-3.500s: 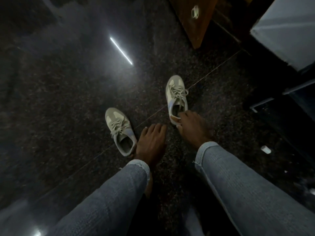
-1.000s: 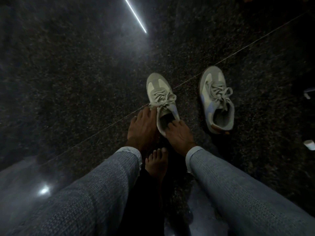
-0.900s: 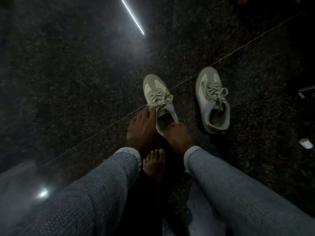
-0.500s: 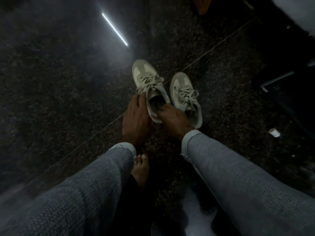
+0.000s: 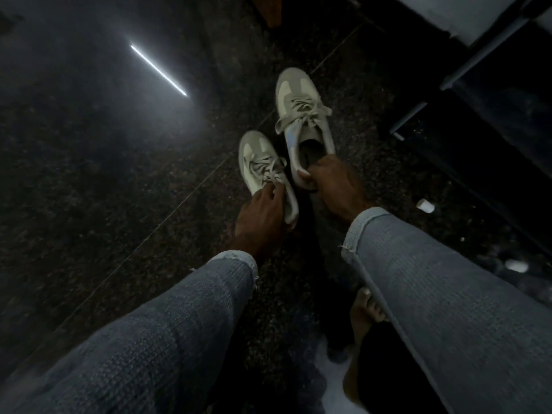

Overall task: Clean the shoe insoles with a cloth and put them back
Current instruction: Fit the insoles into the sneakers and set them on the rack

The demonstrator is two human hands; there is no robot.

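A person's right hand point(image 5: 336, 186) grips the heel end of one pale grey lace-up sneaker point(image 5: 303, 121), fingers curled over the collar and reaching into the shoe's dark opening, thumb pressed on the outer rim. The left hand point(image 5: 260, 218) rests on the rear of a second, matching sneaker point(image 5: 263, 168), its fingers bent down at the laces and tongue; whether they pinch the laces or merely lie on them cannot be told in the dim light. The two sneakers sit side by side on the floor, toes pointing away from the person, the right-hand one set farther forward, their inner edges just beside each other. Any insole lies out of sight inside the shoes; only shadow shows in the open one.

Two forearms in blue-grey knit sleeves point(image 5: 448, 294) run in from the bottom edge, cuffs frayed at the wrists. One bare foot point(image 5: 366, 312) peeks out beneath the right sleeve. The floor point(image 5: 104, 174) is dark speckled polished stone, crossed by one thin diagonal joint line and carrying one bright reflected strip of light point(image 5: 158, 70) at upper left. One small white object point(image 5: 425, 205), too small to identify, lies on the floor to the right, near dark furniture point(image 5: 478, 100) filling the upper right corner.
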